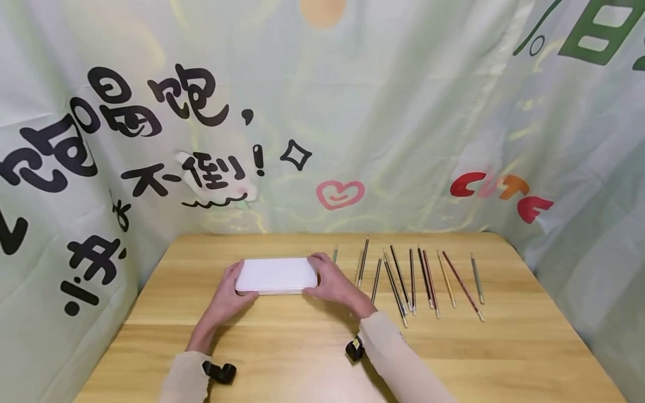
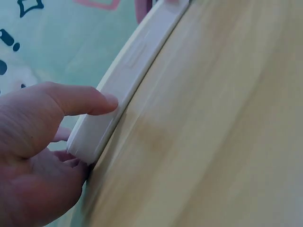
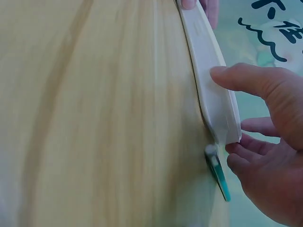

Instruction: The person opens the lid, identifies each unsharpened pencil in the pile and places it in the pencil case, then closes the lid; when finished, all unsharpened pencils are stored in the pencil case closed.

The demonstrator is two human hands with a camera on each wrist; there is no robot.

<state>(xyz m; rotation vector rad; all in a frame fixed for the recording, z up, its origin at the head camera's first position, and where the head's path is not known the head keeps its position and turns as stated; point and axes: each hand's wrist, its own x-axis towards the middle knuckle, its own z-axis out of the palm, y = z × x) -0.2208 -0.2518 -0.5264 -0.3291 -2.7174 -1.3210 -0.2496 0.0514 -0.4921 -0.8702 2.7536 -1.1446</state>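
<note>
A flat white rectangular box [image 1: 277, 274] with rounded corners lies on the wooden table, its long side facing me. My left hand [image 1: 229, 294] holds its left end, the thumb on the front side and the other fingers around the end, partly hidden. At the opposite end, my right hand [image 1: 335, 281] grips the box in the same way. In the left wrist view the thumb presses the white side wall [image 2: 135, 61]. A green pencil [image 3: 218, 175] lies close to the box's right end, below the right fingers in the right wrist view.
Several pencils, dark, red-brown and yellow, lie spread on the right half of the table [image 1: 524, 341], among them a dark red pencil [image 1: 463, 285] and a grey-green pencil [image 1: 476, 279]. A printed cloth [image 1: 403, 112] hangs behind the table and along both sides.
</note>
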